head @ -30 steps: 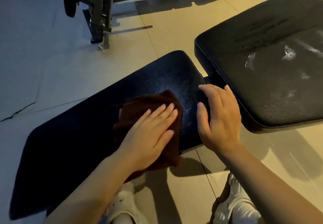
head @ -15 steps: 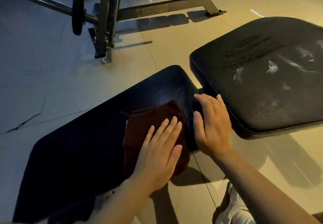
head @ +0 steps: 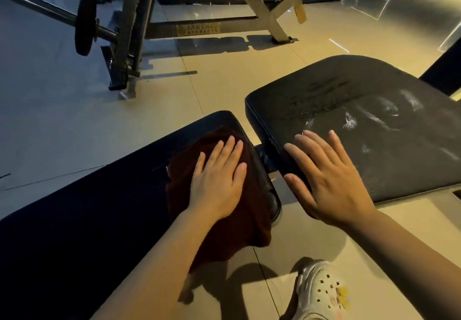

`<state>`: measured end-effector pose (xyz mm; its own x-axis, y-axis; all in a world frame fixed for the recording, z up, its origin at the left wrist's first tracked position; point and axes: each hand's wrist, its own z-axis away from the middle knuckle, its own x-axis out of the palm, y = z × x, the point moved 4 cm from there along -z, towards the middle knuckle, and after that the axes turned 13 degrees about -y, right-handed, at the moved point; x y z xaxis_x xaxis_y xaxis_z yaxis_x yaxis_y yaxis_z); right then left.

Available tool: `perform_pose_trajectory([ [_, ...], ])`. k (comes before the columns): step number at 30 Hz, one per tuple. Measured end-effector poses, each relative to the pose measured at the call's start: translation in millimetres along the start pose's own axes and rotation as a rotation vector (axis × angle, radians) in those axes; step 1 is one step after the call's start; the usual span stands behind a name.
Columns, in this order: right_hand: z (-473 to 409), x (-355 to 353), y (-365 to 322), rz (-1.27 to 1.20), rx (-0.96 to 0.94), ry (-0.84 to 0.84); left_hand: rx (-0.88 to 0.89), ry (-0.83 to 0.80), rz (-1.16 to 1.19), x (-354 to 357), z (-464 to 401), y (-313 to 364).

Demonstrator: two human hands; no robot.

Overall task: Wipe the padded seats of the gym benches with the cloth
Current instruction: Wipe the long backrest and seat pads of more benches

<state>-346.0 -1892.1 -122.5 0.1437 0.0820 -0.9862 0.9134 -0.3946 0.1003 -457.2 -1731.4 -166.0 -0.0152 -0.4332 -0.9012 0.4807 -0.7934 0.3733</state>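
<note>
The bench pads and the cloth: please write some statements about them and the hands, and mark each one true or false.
1. The left hand lies flat on the cloth. True.
2. The cloth is on the right pad. False: it is on the left pad, at the end near the gap, and part of it hangs over the near edge.
3. The right pad shows pale smears. True.
4. The right hand holds a spray bottle. False: it is open with fingers spread, at the near corner of the right pad, and holds nothing.
5. A white shoe shows on the floor. True.
6. The cloth is white. False: it is dark reddish brown.
</note>
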Motion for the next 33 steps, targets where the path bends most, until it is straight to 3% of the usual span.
perform_pose_trajectory([
  [3, -1, 4, 4, -0.049, 0.041, 0.035, -0.120, 0.009, 0.064, -12, -32, -25],
  [6, 3, 3, 4, -0.058, 0.008, 0.112, -0.133, -0.013, 0.035, -14, -37, -26],
  [17, 6, -3, 1, -0.095, 0.015, 0.135, 0.088, 0.003, -0.025, 44, 79, 36],
  [21, 5, -2, 1, -0.098, 0.007, 0.151, 0.137, 0.011, -0.002, 30, 58, 22],
  [29, 5, 0, 2, -0.069, -0.007, 0.177, -0.078, 0.003, -0.022, -14, -40, -14],
  [33, 6, -1, 3, -0.070, 0.020, 0.181, -0.073, -0.044, -0.128, -3, -27, -8],
])
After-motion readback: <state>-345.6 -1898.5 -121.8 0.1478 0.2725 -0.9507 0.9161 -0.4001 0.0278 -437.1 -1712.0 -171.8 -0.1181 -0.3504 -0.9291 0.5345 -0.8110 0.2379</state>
